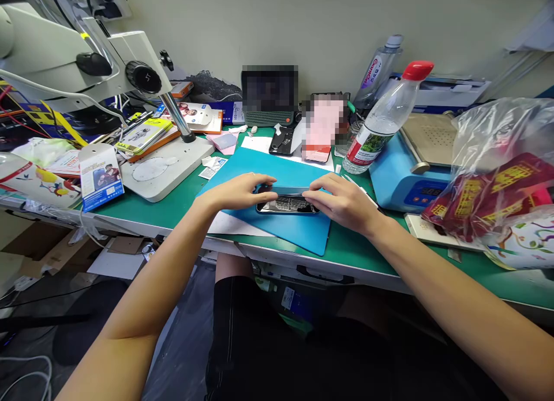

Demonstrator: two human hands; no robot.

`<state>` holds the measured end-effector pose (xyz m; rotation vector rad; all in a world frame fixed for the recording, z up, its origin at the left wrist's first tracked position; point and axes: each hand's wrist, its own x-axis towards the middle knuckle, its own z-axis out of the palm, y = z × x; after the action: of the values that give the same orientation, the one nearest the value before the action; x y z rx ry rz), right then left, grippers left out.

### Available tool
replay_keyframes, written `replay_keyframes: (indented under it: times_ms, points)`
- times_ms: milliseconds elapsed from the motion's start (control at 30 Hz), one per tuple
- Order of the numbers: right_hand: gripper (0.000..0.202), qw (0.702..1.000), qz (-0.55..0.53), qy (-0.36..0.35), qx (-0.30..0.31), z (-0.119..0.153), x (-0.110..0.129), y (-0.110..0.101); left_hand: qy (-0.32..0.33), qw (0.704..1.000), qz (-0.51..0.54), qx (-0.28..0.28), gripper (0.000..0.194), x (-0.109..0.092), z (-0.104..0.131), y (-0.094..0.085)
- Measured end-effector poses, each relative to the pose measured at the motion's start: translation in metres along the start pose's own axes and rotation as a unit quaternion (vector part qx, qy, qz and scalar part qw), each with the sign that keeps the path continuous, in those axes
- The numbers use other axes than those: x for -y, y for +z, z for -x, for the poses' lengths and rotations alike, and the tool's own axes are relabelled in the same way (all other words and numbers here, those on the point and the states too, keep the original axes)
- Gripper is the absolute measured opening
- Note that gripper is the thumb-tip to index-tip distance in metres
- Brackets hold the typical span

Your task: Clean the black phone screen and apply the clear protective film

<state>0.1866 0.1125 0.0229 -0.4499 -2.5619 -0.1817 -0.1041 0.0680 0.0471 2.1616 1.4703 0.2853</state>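
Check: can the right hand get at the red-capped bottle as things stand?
Likely yes: the red-capped bottle is just beyond the right hand, with nothing tall between, though that hand is occupied at the phone.

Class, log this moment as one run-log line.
dark phone-like device: over blue mat | left hand: at its left end | right hand: at its right end | grip: unclear

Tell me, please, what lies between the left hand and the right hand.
The head view shows a dark, reflective phone-like device between the left hand and right hand, over a blue mat; a thin strip runs along its far side.
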Motion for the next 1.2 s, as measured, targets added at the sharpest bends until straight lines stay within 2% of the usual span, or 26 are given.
replay_keyframes:
  times_ms: [200, 333, 500, 633, 733, 900, 1200]
  points:
    - [0.027, 1.000, 0.016, -0.003, -0.002, 0.003, 0.002, -0.002, -0.028, 0.999, 0.004, 0.015, 0.069, -0.004, 0.008, 0.001]
    - [0.026, 1.000, 0.003, -0.003, -0.001, 0.006, 0.000, -0.002, -0.014, 1.000, -0.012, -0.008, 0.062, -0.003, 0.009, 0.005]
    - [0.026, 0.999, -0.032, 0.016, 0.007, 0.011, -0.008, 0.004, 0.014, 1.000, 0.016, -0.010, 0.070, 0.004, 0.000, 0.007]
    - [0.053, 0.993, -0.067, 0.094, 0.022, 0.016, -0.017, 0.010, 0.023, 0.999, 0.042, -0.023, 0.074, 0.006, -0.003, 0.012]
    - [0.069, 0.980, -0.107, 0.154, 0.058, 0.020, -0.022, 0.014, 0.037, 0.997, 0.055, -0.035, 0.071, 0.007, 0.000, 0.017]
    - [0.075, 0.964, -0.149, 0.187, 0.116, 0.020, -0.022, 0.014, 0.052, 0.994, 0.079, -0.050, 0.071, 0.012, 0.003, 0.024]
    - [0.080, 0.950, -0.195, 0.219, 0.110, 0.019, -0.019, 0.016, 0.064, 0.994, 0.050, -0.077, 0.071, 0.023, 0.014, 0.031]
